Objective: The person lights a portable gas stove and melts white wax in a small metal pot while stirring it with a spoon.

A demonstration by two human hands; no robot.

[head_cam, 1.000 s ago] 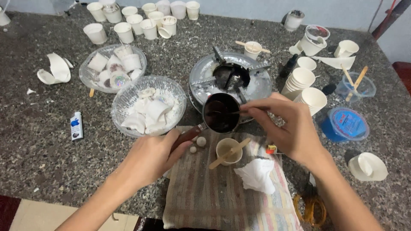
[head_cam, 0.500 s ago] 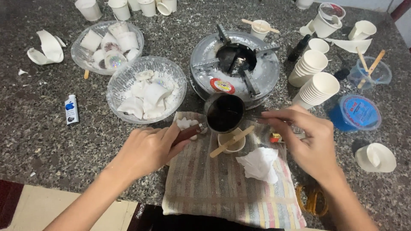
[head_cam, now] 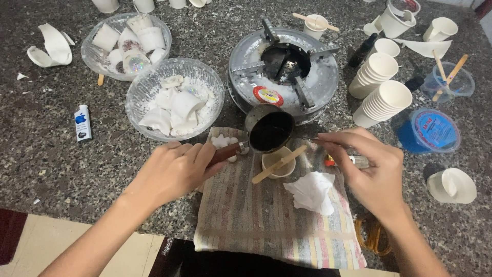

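- Over the striped cloth (head_cam: 266, 215) on the speckled stone counter (head_cam: 61, 169): small dark metal pouring pot (head_cam: 269, 131) with brown handle, tilted just above a small paper cup (head_cam: 278, 163) in which a wooden stick (head_cam: 279, 164) is propped.
- Left hand (head_cam: 174, 172): clenched around the pot's handle; pot held to its right.
- Right hand (head_cam: 371, 172): thin rod (head_cam: 320, 139) pinched between the fingertips, its tip at the pot's rim.
- Beside the cup: crumpled white tissue (head_cam: 311, 191).
- Behind the pot: round metal burner (head_cam: 284, 69).

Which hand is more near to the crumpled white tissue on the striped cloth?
Right. The right hand is just beside the crumpled white tissue, at its right. The left hand is farther left, holding the small pot's handle.
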